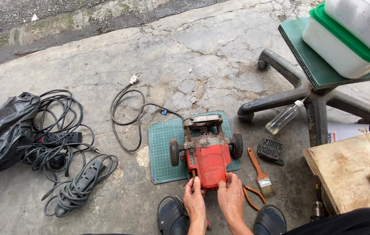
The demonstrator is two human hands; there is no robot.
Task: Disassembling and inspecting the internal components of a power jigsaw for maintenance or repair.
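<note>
Low in the middle of the frame, both hands work at the near end of a red power router [205,152] that lies on a green cutting mat [161,148] on the cracked concrete floor [202,52]. The left hand [194,198] has its fingers curled against the router's lower left corner, pinching what looks like a small thin tool; exactly what it is cannot be told. The right hand [230,196] grips the lower right corner of the red housing, thumb and fingers closed on its edge. The router's black cord [126,117] loops away to the upper left and ends in a pale plug [134,79].

At upper right, two white plastic tubs [350,39] sit stacked on a dark green board [311,56] laid over a black chair base [280,93]; the lower one has a green lid, and their contents are hidden. A clear squeeze bottle [282,118] lies beside the base and looks nearly empty. A black bag [2,135] at far left is bunched shut, contents unseen, next to coiled extension cords [69,169].

Right of the mat lie an orange-handled paintbrush [259,172], a black vented cover [271,151] and orange-handled pliers [252,196].
</note>
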